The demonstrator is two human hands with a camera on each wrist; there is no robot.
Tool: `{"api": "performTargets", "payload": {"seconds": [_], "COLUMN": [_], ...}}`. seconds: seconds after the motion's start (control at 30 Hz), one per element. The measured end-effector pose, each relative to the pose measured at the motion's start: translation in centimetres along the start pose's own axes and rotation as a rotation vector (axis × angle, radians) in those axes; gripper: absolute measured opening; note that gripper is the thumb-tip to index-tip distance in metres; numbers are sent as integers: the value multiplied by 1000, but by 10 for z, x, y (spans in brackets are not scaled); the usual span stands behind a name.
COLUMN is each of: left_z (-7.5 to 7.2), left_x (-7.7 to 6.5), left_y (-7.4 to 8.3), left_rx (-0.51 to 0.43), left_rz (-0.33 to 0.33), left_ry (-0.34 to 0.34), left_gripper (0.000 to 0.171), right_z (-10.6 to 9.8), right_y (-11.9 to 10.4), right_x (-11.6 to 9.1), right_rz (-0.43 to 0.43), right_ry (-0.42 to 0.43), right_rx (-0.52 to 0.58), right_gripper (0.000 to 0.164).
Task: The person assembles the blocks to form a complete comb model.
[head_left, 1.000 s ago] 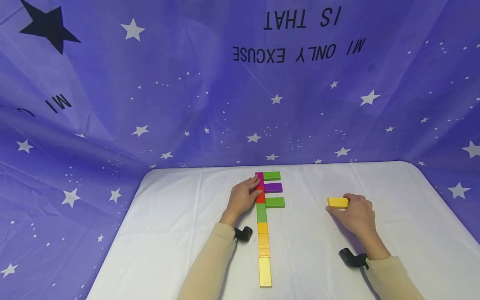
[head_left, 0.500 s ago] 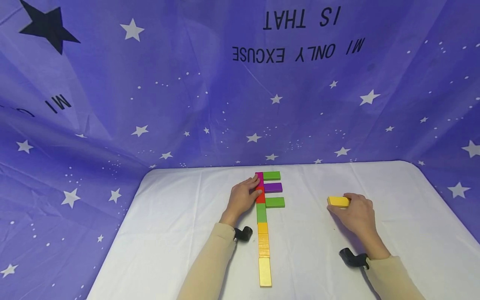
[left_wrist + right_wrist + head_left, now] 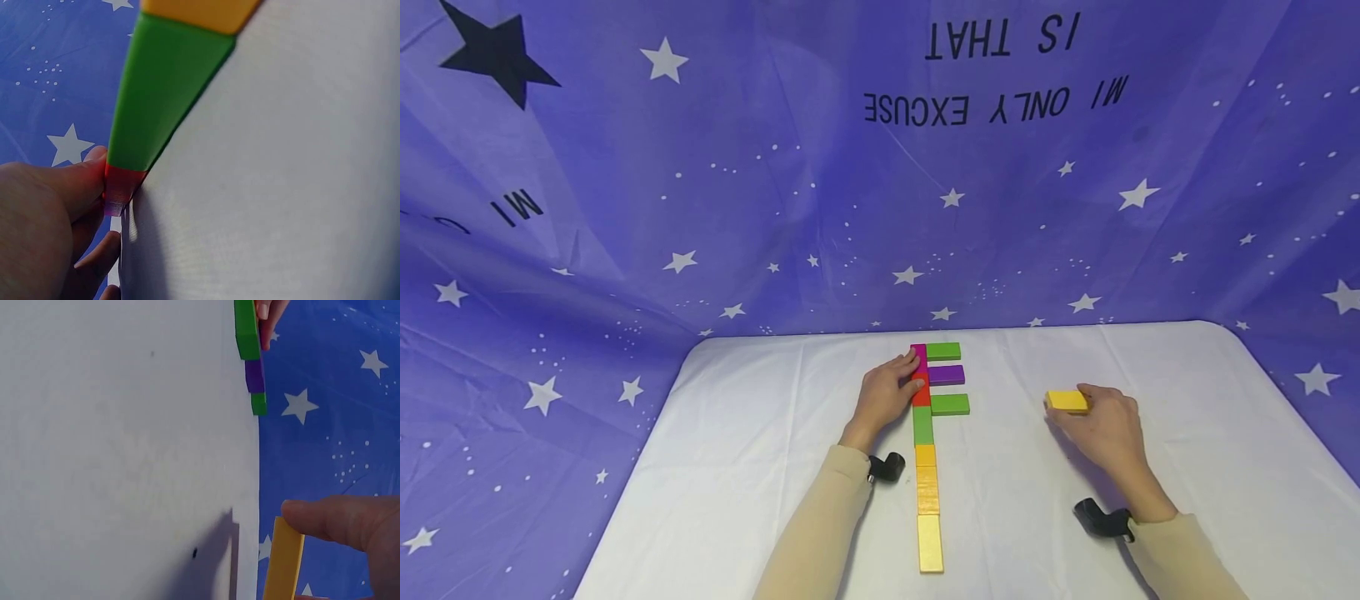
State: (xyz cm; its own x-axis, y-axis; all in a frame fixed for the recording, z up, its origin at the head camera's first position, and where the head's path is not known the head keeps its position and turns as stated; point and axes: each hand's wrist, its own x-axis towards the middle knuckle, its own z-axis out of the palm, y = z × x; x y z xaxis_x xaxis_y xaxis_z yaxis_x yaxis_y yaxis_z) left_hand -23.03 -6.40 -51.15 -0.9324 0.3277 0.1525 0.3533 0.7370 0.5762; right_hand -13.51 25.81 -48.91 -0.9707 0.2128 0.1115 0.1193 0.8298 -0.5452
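A straight column of coloured wooden blocks lies on the table, from a magenta block point(image 3: 919, 356) and a red block point(image 3: 921, 397) through a green block point(image 3: 922, 426) to orange ones point(image 3: 928, 490) and a pale yellow block point(image 3: 930, 543). Two green blocks point(image 3: 951, 405) and a purple block point(image 3: 947, 375) jut right from its far end. My left hand point(image 3: 883, 398) rests its thumb on the red block and its fingertips by the magenta one. Over at the right, my right hand point(image 3: 1105, 425) pinches a yellow block point(image 3: 285, 559) between thumb and fingers, held above the cloth with its shadow apart.
White cloth covers the table point(image 3: 737, 467), which ends at a purple-blue star-printed curtain point(image 3: 880, 208) behind. A black wrist camera point(image 3: 887, 468) is strapped at the left sleeve, another black camera point(image 3: 1101, 518) at the right.
My right hand has shifted slightly left and away from me with the yellow block. The left hand and the laid blocks stay where they were.
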Motion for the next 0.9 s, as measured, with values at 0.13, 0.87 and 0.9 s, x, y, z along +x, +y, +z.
{"api": "performTargets", "payload": {"seconds": [0.13, 0.87, 0.9], "left_z": [0, 1, 1], "left_x": [0, 1, 1], "left_y": [0, -3, -3], "left_rx": [-5, -18, -19], "left_rz": [1, -1, -1], "left_ry": [-2, -7, -6], "left_gripper": [49, 49, 49], "right_z": [1, 17, 18], "right_y": [-6, -34, -35], "right_x": [-2, -18, -18], "right_rz": [2, -81, -83], "right_ry": [-4, -8, -8], "right_rx": [11, 21, 21], "right_gripper": [68, 64, 64]}}
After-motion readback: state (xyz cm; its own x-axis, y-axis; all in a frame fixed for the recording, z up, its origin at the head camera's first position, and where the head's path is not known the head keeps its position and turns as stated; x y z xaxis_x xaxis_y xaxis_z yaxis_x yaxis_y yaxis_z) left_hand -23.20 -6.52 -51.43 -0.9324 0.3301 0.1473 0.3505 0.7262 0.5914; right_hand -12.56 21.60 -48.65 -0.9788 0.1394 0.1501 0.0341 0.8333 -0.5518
